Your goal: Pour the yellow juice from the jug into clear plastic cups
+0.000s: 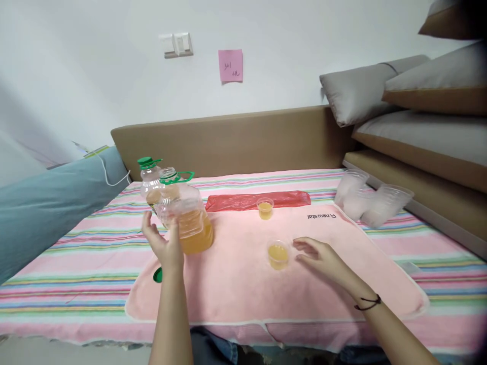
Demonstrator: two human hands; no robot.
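Observation:
On the pink mat (pixel 236 294), a large clear jug (pixel 194 230) of yellow-orange liquid stands uncapped, a green handle at its neck. My left hand (pixel 164 243) is just in front of the jug's left side, fingers apart, holding nothing; whether it touches the jug is unclear. A clear cup (pixel 278 254) with yellow liquid sits right of the mat's middle. Beside its right edge is my right hand (pixel 317 256), fingers apart and empty. Farther back stands another filled cup (pixel 265 208). A green cap (pixel 158 275) lies left of my left forearm.
Behind the jug stands a second jug (pixel 149 177) with a green cap. A red plastic strip (pixel 236 202) lies along the mat's back edge. Stacked clear cups (pixel 386 205) lie at the right, near piled cushions (pixel 437 132). A blue cushion (pixel 57 197) is at the left.

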